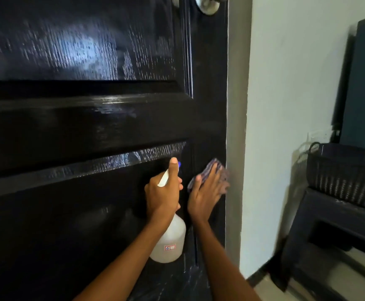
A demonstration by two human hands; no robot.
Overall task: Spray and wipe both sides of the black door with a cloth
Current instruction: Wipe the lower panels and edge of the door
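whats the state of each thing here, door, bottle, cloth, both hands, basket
black door: streaked, sheen on its panels
spray bottle: upright, held by its head
cloth: pressed flat against the door near its right edge
left hand: grips the spray bottle
right hand: fingers straight, presses the cloth
basket: sits on a dark stand

Head-worn view, close, facing door (90, 127).

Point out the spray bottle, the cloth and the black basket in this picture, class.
spray bottle (170, 242): head view, on its translucent white body.
cloth (215, 165): head view, on the upper fold above the fingers.
black basket (342, 170): head view, on its woven front wall.
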